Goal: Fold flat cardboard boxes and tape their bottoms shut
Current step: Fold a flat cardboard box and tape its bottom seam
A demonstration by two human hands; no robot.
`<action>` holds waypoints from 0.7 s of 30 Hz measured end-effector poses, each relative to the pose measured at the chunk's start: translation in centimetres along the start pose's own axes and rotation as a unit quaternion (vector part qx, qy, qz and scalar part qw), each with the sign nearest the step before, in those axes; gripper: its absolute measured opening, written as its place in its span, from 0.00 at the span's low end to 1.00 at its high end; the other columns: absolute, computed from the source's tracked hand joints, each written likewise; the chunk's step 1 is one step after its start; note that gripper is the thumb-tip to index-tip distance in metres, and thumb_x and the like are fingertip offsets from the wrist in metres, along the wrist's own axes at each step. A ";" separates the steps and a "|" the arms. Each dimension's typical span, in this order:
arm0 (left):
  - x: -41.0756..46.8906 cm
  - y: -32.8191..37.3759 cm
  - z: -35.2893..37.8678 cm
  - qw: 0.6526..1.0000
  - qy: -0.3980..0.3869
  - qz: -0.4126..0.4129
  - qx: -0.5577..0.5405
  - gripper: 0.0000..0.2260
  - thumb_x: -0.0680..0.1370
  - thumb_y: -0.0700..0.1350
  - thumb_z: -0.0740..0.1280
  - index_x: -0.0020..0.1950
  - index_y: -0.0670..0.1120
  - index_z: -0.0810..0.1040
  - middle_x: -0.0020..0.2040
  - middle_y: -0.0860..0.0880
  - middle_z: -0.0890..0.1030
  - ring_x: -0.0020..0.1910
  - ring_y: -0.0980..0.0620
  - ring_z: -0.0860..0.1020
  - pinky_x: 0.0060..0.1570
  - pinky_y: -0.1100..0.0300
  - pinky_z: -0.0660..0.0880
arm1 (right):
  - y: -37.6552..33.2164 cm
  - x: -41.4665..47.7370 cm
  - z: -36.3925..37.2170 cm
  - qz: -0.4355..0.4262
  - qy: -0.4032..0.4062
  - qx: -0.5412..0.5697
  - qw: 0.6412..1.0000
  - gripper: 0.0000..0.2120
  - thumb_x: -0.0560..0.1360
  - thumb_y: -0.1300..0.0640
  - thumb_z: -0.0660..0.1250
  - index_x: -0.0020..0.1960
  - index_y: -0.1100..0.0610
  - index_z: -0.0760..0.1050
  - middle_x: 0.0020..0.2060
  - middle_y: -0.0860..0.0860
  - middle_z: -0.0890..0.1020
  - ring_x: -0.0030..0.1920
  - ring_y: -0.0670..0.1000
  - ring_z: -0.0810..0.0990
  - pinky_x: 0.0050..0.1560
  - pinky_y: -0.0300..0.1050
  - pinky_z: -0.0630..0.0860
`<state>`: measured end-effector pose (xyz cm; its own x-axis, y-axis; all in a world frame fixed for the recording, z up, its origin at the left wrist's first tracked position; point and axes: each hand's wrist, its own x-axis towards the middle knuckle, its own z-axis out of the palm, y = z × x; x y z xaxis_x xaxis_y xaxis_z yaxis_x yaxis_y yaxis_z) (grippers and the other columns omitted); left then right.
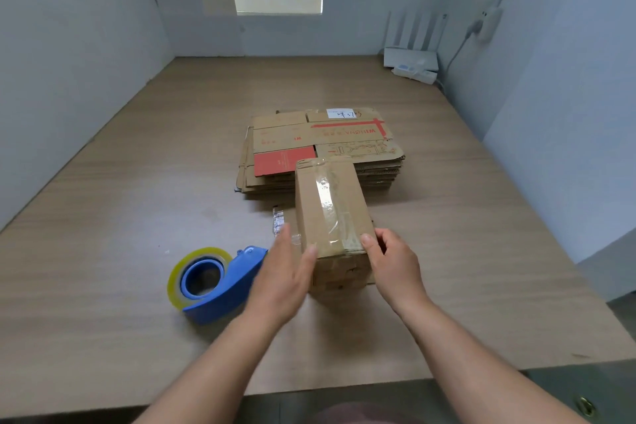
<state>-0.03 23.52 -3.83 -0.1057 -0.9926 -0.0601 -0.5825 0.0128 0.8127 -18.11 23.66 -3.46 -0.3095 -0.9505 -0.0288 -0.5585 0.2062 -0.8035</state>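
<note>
A small folded cardboard box stands on the table in the middle, a strip of clear tape running along its top face and down its near end. My left hand lies with straight fingers against the box's left near corner, thumb on the top edge. My right hand grips the right near corner, thumb on the tape end and fingers curled round the side. A blue tape dispenser with a yellowish roll of clear tape rests on the table just left of my left hand. A stack of flat cardboard boxes lies behind the folded box.
The wooden table is walled in by pale partitions at left, back and right. A white router and a power strip sit at the far right corner. A small scrap of tape sticks to the table left of the box.
</note>
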 end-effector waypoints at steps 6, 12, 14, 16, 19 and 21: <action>1.2 2.8 3.5 0.992 0.003 -0.087 -0.086 0.30 0.82 0.55 0.53 0.79 0.44 0.44 0.77 0.44 0.59 0.76 0.46 0.59 0.72 0.47 0.60 | -1.2 0.4 0.6 0.053 -0.015 -0.046 0.997 0.30 0.74 0.33 0.57 0.65 0.55 0.68 0.58 0.52 0.77 0.61 0.55 0.74 0.56 0.49 0.71; 1.4 2.5 2.8 0.989 -0.001 -0.112 -0.093 0.24 0.84 0.52 0.51 0.78 0.49 0.52 0.71 0.47 0.69 0.66 0.49 0.70 0.66 0.52 0.66 | -0.9 1.3 0.6 0.025 -0.032 -0.059 0.997 0.20 0.75 0.43 0.63 0.61 0.54 0.69 0.58 0.52 0.77 0.59 0.55 0.74 0.53 0.47 0.70; 1.5 2.1 1.7 0.989 -0.022 -0.092 -0.111 0.23 0.84 0.52 0.52 0.78 0.53 0.52 0.67 0.53 0.71 0.59 0.56 0.70 0.58 0.59 0.66 | 0.3 2.2 -0.9 0.001 -0.065 -0.015 0.998 0.14 0.78 0.49 0.61 0.61 0.53 0.72 0.56 0.51 0.80 0.56 0.53 0.77 0.50 0.44 0.70; 1.5 1.5 0.5 0.992 -0.047 -0.067 -0.091 0.28 0.81 0.58 0.54 0.78 0.58 0.44 0.68 0.53 0.71 0.60 0.56 0.71 0.56 0.61 0.65 | 0.9 2.8 -2.6 -0.052 -0.115 -0.023 0.992 0.19 0.79 0.47 0.60 0.68 0.50 0.69 0.58 0.51 0.80 0.58 0.53 0.77 0.54 0.43 0.70; 2.0 1.2 -0.5 0.989 -0.087 -0.009 0.116 0.40 0.69 0.73 0.54 0.76 0.63 0.42 0.67 0.50 0.74 0.58 0.49 0.77 0.50 0.61 0.70 | 0.4 3.4 -3.6 -0.152 -0.183 -0.203 0.950 0.42 0.66 0.23 0.53 0.75 0.41 0.53 0.60 0.48 0.77 0.56 0.52 0.77 0.52 0.47 0.73; 2.4 1.2 -0.5 0.961 -0.066 0.024 0.268 0.41 0.68 0.75 0.54 0.76 0.63 0.44 0.63 0.50 0.78 0.55 0.49 0.78 0.44 0.61 0.69 | 0.2 3.8 -3.5 -0.211 -0.175 -0.337 0.901 0.49 0.59 0.18 0.45 0.75 0.40 0.48 0.62 0.47 0.76 0.57 0.52 0.76 0.50 0.49 0.74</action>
<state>-0.59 21.05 -2.72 -0.2226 -0.9659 -0.1323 -0.9026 0.1529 0.4024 -22.09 20.92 -1.68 0.2351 -0.9681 -0.0868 -0.9466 -0.2077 -0.2467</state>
